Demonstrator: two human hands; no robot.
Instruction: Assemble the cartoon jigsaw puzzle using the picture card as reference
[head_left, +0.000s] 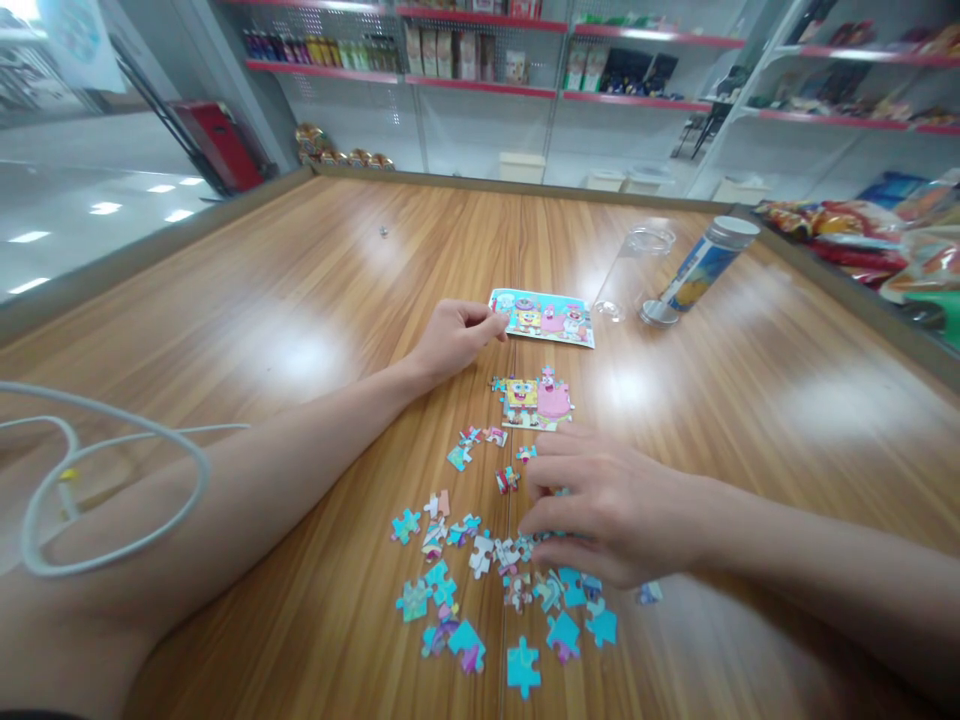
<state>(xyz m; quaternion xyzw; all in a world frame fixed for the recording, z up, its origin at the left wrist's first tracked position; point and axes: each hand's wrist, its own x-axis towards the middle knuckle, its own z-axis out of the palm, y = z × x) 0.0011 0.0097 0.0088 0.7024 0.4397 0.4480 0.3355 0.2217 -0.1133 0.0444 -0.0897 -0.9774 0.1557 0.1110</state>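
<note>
My left hand [452, 336] reaches across the wooden table [300, 320], its thumb and fingers pinched on the left edge of a cartoon reference picture card [543, 317]. Just below the card lies a partly joined puzzle section [534, 400]. Several loose puzzle pieces [480, 580] are scattered in front of me. My right hand [600, 505] rests palm down over the right side of that pile, fingers curled onto pieces; what they grip is hidden.
A clear plastic tube [636, 272] lies beside a printed puzzle canister [709, 262] with a white lid at the table's far right. A white cable [112, 470] loops at the left. Snack packets [862, 235] sit at the right edge; shop shelves stand behind.
</note>
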